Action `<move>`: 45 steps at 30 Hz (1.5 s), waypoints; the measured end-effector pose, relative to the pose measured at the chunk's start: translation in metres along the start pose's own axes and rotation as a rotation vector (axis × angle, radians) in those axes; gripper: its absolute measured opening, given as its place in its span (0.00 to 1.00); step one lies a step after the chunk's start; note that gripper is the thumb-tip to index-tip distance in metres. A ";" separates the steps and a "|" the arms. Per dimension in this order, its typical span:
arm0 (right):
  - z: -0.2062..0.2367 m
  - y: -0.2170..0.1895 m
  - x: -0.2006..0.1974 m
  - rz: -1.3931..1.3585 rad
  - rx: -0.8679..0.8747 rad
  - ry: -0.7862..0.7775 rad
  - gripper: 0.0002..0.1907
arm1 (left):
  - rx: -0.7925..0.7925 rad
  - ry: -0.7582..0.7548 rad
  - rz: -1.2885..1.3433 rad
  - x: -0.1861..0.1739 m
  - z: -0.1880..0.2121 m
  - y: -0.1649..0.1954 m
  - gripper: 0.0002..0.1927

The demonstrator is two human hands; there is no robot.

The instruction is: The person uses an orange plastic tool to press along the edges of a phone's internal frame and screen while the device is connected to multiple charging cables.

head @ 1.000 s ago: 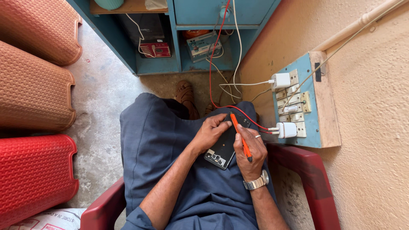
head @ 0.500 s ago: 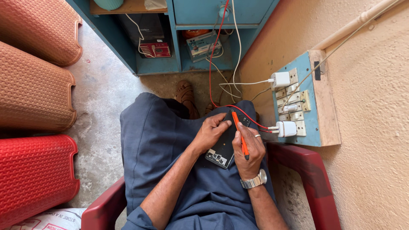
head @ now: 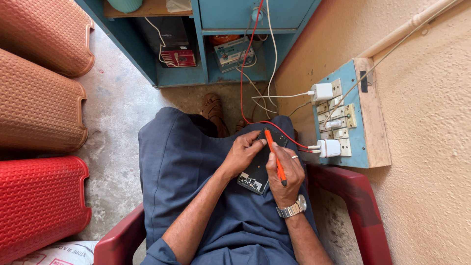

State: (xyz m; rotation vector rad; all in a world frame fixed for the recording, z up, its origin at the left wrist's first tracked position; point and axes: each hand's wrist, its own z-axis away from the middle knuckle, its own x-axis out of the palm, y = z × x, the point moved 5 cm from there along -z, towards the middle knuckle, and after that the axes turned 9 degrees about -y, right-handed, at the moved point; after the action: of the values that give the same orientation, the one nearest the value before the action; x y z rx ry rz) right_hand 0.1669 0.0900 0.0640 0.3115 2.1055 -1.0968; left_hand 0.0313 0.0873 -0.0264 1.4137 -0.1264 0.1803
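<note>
An opened black phone (head: 256, 174) with its circuit board showing lies on my lap, on blue trousers. My left hand (head: 244, 153) grips the phone along its left edge and top. My right hand (head: 287, 172), with a ring and a silver wristwatch, holds a thin orange tool (head: 274, 155) like a pen. The tool's tip rests near the phone's top end. A red wire (head: 282, 131) runs past the phone's top toward the wall.
I sit in a dark red plastic chair (head: 349, 196). A blue switchboard (head: 346, 122) with white chargers is on the wall at right. A blue cabinet (head: 216, 44) with devices and wires stands ahead. Red and brown plastic chairs (head: 39, 103) lie stacked at left.
My right hand has shifted slightly, and the orange tool has tilted a little along the phone. The left hand keeps its grip.
</note>
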 end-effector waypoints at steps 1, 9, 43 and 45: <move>-0.001 0.000 0.000 0.004 -0.005 0.001 0.13 | 0.016 0.002 -0.021 0.000 0.000 0.001 0.18; -0.001 0.002 -0.001 -0.025 0.031 0.020 0.13 | -0.003 -0.018 0.093 0.002 0.000 -0.003 0.18; 0.002 -0.006 0.004 0.088 -0.013 0.055 0.12 | 0.010 0.017 0.131 0.006 0.004 -0.008 0.16; 0.003 -0.007 0.004 0.093 -0.017 0.062 0.13 | 0.039 0.020 0.110 0.006 0.003 -0.008 0.16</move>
State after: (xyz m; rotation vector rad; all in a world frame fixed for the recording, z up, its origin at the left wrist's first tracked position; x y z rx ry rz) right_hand 0.1617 0.0832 0.0640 0.4354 2.1314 -1.0260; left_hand 0.0390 0.0837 -0.0322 1.4443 -0.1849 0.2893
